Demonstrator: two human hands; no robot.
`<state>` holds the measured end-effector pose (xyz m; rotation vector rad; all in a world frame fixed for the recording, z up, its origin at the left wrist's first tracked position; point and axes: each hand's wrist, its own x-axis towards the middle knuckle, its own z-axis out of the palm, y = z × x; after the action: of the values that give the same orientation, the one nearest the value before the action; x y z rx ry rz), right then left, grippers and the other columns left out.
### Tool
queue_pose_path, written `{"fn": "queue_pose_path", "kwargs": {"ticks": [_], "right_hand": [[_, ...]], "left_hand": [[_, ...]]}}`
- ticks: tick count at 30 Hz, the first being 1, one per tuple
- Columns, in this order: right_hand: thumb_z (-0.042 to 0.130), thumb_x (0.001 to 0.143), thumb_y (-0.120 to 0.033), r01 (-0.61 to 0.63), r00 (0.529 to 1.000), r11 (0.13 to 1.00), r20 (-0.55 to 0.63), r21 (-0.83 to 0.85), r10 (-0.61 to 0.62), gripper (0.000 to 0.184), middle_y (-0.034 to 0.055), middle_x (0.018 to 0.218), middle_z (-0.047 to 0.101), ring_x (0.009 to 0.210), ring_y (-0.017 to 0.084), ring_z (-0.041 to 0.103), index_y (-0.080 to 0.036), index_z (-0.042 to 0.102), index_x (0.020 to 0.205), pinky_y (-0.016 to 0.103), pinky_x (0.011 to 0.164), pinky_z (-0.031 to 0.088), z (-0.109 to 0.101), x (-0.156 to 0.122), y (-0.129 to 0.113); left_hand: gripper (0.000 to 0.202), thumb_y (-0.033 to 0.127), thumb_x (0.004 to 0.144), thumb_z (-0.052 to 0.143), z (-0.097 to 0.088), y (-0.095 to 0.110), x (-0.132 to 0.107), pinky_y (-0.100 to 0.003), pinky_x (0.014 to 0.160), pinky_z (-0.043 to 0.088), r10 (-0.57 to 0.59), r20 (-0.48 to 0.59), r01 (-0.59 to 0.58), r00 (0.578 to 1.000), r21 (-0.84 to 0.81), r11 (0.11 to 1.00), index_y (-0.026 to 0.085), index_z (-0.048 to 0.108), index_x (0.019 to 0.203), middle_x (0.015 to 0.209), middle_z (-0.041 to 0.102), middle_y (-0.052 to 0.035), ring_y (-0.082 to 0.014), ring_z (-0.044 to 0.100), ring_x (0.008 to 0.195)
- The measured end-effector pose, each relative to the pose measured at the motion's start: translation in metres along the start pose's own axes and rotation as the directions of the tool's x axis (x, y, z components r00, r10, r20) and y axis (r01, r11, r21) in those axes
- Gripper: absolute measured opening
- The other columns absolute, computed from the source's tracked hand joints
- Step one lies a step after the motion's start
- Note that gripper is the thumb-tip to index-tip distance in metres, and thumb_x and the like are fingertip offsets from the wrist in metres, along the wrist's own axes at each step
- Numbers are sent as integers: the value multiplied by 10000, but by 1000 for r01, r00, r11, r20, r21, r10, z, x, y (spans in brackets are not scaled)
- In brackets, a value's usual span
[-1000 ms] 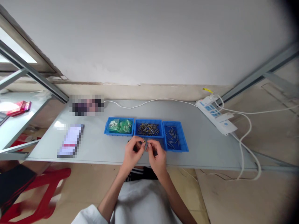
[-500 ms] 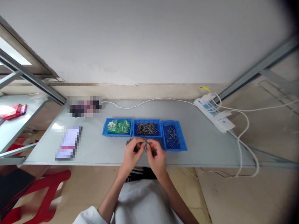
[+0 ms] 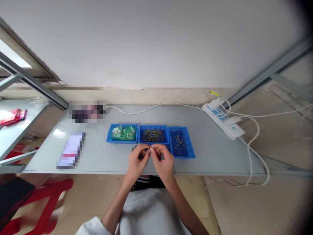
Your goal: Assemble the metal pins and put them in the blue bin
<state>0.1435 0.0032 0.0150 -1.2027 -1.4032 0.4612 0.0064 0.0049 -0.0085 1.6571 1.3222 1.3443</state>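
My left hand (image 3: 138, 160) and my right hand (image 3: 163, 160) meet fingertip to fingertip over the front of the table. Both are closed in a pinch, and whatever sits between the fingertips is almost wholly hidden. Just beyond them stands a blue bin (image 3: 153, 126) full of thin, brassy metal pins (image 3: 153, 135). To its right, another blue bin (image 3: 189, 143) holds fewer slim metal pins (image 3: 179, 141). The left blue bin (image 3: 109, 138) contains clear bags of small white pieces (image 3: 122, 133) on green. Some dark small parts (image 3: 133, 148) peek out behind my left hand.
A phone-like slab (image 3: 71, 150), blurred out, lies on the grey table (image 3: 102, 160) at left, with another blurred object (image 3: 88, 112) behind it. At right sits a white power strip (image 3: 222, 120) with looping cables (image 3: 259, 130). A red stool (image 3: 49, 202) stands lower left.
My right fingertips have moved slightly left against the left ones. The small yellowish ring end visible between them before is now covered.
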Motion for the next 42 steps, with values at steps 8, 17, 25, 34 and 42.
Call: {"fn": "queue_pose_path", "kwargs": {"ticks": [8, 17, 25, 34, 42], "right_hand": [[646, 1088, -311, 106, 992, 960, -39, -259, -120, 172, -23, 745, 722, 515, 96, 557, -212, 759, 1171, 229, 607, 512, -9, 24, 7], [557, 1119, -271, 202, 955, 905, 278, -374, -99, 197, 18, 836, 800, 640, 153, 722, -226, 744, 1163, 277, 628, 506, -18, -19, 0], [678, 1063, -224, 200, 976, 840, 29, -505, -215, 110, 47, 919, 775, 858, 216, 690, -232, 729, 1160, 361, 857, 523, -50, -18, -1], [595, 1104, -310, 147, 987, 652, 63, -744, -151, 269, 96, 1079, 813, 1028, 283, 663, -193, 733, 1302, 436, 943, 409, -72, -22, 30], [573, 1115, -344, 148, 988, 652, 78, -744, -135, 297, 101, 1081, 810, 992, 271, 658, -199, 752, 1302, 412, 872, 384, -64, -15, 32]], "left_hand": [[272, 453, 1096, 612, -1, 8, -5, -215, 581, 496, -193, -238, 159, 952, -154, 975, 203, 717, 1105, 846, 754, -20, -103, 592, 575], [296, 473, 1087, 620, -3, 6, -4, -223, 628, 514, -200, -165, 177, 966, -145, 973, 203, 741, 1092, 793, 740, -13, -123, 649, 635], [324, 502, 1086, 608, -3, 10, -3, -239, 609, 504, -219, -177, 198, 959, -129, 972, 203, 733, 1079, 765, 738, -17, -134, 648, 622], [294, 482, 1087, 611, -4, 6, -4, -238, 602, 478, -224, -146, 207, 964, -120, 971, 213, 730, 1074, 751, 725, -5, -124, 609, 598], [329, 515, 1081, 610, -3, 9, -3, -249, 617, 491, -235, -157, 220, 959, -111, 969, 210, 731, 1062, 733, 723, -9, -140, 627, 614]]}}
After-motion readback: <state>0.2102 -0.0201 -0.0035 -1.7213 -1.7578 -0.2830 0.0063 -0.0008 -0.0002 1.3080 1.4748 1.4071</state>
